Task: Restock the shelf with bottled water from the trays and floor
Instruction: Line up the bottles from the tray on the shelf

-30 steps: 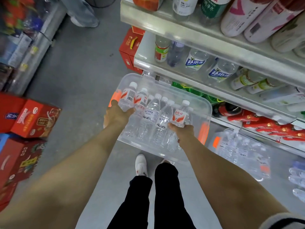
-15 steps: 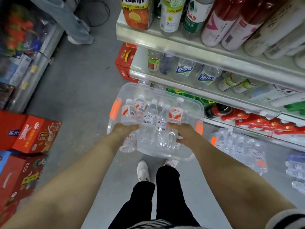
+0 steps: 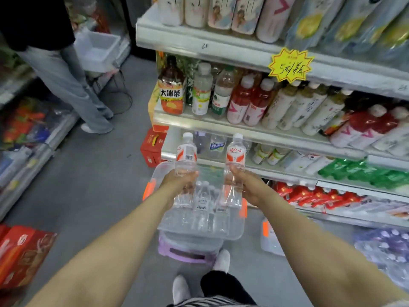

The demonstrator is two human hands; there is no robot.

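Observation:
My left hand point(image 3: 177, 180) grips a clear water bottle point(image 3: 186, 156) with a red-and-white label, held upright above the tray. My right hand point(image 3: 245, 185) grips a second, matching water bottle point(image 3: 235, 156) upright beside it. Below both sits a clear plastic tray point(image 3: 163, 173) with orange handles, holding several more water bottles, on a purple stool point(image 3: 188, 253). Straight ahead is the shelf point(image 3: 221, 165) row with a few water bottles, level with the raised bottles.
Upper shelves point(image 3: 221, 122) carry tea and juice bottles, with a yellow price tag point(image 3: 290, 65). Red cartons point(image 3: 152, 147) stand at the shelf end and at lower left point(image 3: 20, 253). A person in jeans point(image 3: 73, 85) stands in the aisle. Another tray point(image 3: 270, 238) and wrapped bottles point(image 3: 385, 247) lie right.
Both hands have lifted one bottle each up out of the tray to shelf height. The view has tilted up, showing more shelves.

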